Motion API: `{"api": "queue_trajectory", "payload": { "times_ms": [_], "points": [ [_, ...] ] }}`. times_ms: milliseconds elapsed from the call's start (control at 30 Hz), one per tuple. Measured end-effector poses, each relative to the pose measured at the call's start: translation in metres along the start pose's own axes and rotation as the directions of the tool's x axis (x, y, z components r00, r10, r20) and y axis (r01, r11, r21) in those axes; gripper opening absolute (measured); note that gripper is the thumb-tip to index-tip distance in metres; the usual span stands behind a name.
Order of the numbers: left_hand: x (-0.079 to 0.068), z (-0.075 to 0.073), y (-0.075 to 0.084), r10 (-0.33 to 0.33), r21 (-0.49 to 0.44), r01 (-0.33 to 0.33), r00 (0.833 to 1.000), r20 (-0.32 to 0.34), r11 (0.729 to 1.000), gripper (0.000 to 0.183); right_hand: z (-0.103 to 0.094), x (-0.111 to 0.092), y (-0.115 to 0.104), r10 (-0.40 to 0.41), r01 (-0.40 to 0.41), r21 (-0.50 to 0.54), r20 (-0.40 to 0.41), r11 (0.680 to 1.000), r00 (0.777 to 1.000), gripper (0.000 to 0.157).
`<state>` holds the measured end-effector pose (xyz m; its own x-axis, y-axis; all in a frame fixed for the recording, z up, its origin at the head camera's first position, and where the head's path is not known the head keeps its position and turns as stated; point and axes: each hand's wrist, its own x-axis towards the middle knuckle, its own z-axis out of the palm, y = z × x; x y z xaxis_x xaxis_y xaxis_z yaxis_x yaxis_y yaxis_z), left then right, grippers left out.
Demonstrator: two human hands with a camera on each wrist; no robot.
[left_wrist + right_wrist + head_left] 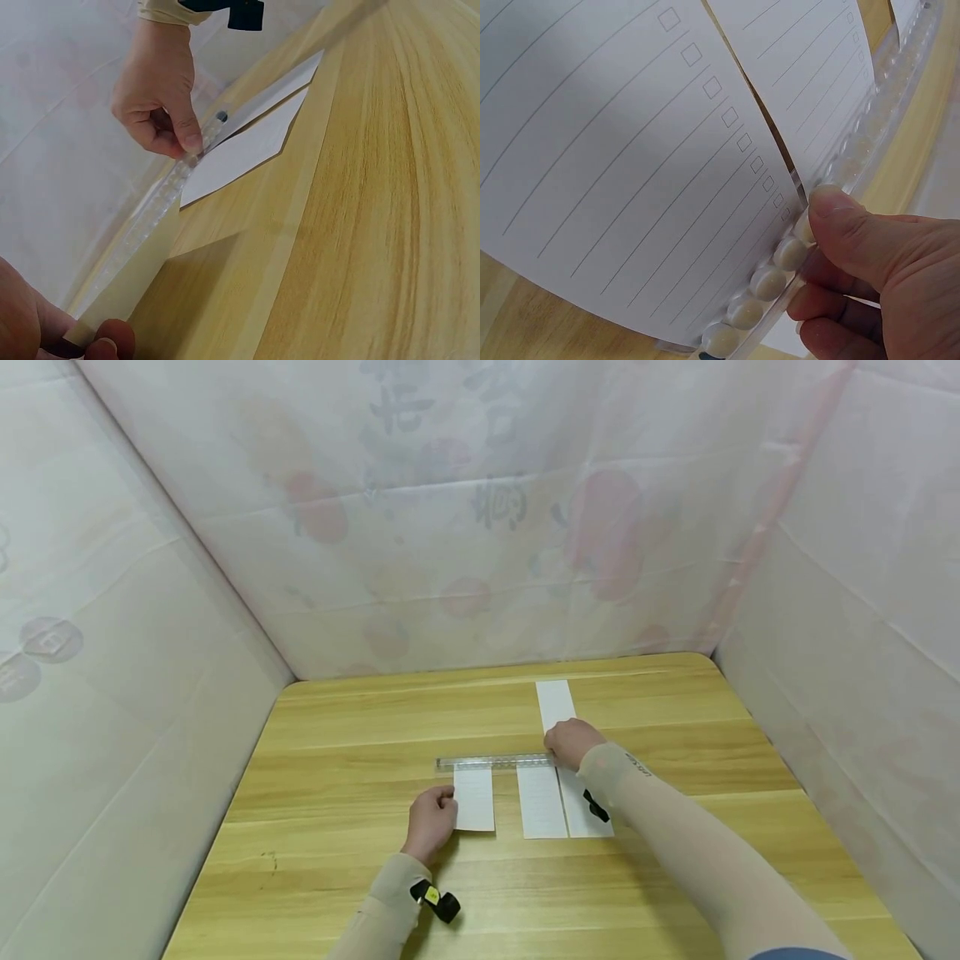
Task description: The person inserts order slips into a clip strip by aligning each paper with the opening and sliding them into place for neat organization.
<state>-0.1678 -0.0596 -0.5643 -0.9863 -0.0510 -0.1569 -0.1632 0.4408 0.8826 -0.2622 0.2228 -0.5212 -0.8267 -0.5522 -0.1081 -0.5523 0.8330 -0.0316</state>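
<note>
A clear plastic binding strip with a row of rounded bumps lies crosswise over several white paper pieces. My right hand pinches the strip near its right end; in the right wrist view the thumb is on top and the other fingers are curled below. My left hand pinches the left edge of the left paper piece, whose top meets the strip. To its right, the middle piece, printed with lines and small boxes, has its top at the strip. The right piece lies alongside, partly behind my right hand.
White paper reaches beyond my right hand toward the far edge of the wooden table. Pale printed cloth hangs behind the table and on both sides. Each wrist wears a black strap device.
</note>
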Motion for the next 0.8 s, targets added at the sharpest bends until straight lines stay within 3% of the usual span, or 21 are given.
{"api": "queue_trajectory", "payload": {
  "times_ms": [333, 800],
  "points": [
    [0.0005, 0.0029, 0.0014, 0.004, 0.017, -0.004, 1.0, -0.004, 1.0, 0.03, -0.001, 0.0001, -0.0005, -0.008, 0.008, -0.017, -0.003, 1.0, 1.0, 0.012],
    [-0.0015, 0.0092, 0.0029, 0.03, 0.024, -0.03, 1.0, 0.005, 0.999, 0.031, -0.0025, -0.0027, -0.0019, -0.003, 0.003, 0.007, -0.007, 1.0, 1.0, 0.024]
  ]
}}
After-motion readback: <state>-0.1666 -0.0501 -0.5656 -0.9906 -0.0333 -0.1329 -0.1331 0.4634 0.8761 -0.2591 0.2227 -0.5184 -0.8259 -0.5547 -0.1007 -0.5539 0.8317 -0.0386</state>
